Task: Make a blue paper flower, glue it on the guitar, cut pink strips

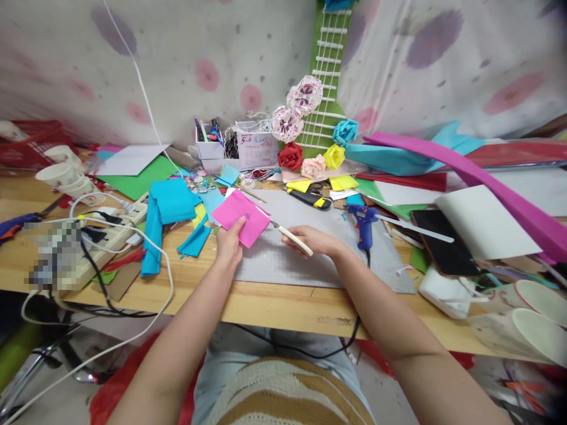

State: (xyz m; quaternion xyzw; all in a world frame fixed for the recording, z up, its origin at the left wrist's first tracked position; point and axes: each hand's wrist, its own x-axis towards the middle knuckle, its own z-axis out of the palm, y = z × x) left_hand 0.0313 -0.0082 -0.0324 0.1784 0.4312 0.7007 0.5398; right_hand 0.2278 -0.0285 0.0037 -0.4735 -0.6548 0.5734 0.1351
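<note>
A square of bright pink paper [243,217] is pinched in my left hand [229,243], the thumb lying over its lower left part. My right hand [306,241] grips white-handled scissors [296,239], their blades pointing up and left at the paper's right edge. Whether the blades have cut into the sheet is too small to tell. Both hands are above a grey cutting mat [283,274]. Left of my left hand lie a folded strip of blue paper [175,203] and a smaller blue piece [195,241].
On the right are a blue hot glue gun [364,227], a yellow-black utility knife [310,199], a phone [436,236] and paper cups [525,330]. A power strip [106,248] with loose cables is at left. Paper flowers [290,156] and a pen box [210,144] stand behind.
</note>
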